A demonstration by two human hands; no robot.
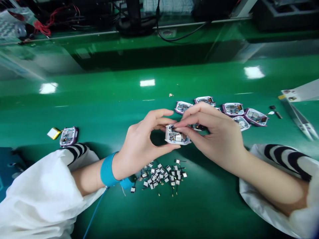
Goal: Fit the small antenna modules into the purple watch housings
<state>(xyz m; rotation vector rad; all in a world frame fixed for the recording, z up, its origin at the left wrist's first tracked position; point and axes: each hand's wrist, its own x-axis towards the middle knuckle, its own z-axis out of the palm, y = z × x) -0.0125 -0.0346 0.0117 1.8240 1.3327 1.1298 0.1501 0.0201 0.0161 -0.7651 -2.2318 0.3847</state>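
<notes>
My left hand point(142, 141) grips a white smartwatch housing point(177, 136) between thumb and fingers, its inside with the circuit board turned up. Thumb and forefinger of my right hand point(214, 132) are pinched together at the housing's upper inner part; whatever lies between these fingertips is hidden. Below the housing, a loose pile of small antenna-like parts point(161, 174) with short dark leads lies on the green mat point(199, 205). Behind my right hand sit several more open watch housings point(233, 109), most with purple rims, some partly covered by the hand.
Far left lies another purple-rimmed watch housing point(68, 136) with a yellow-edged battery point(54, 133) beside it. Tweezers point(300, 119) rest at the right. A blue wrist strap point(108, 170) with a cord point(94, 212) runs from my left wrist. Black cables point(184, 38) hang along the back edge.
</notes>
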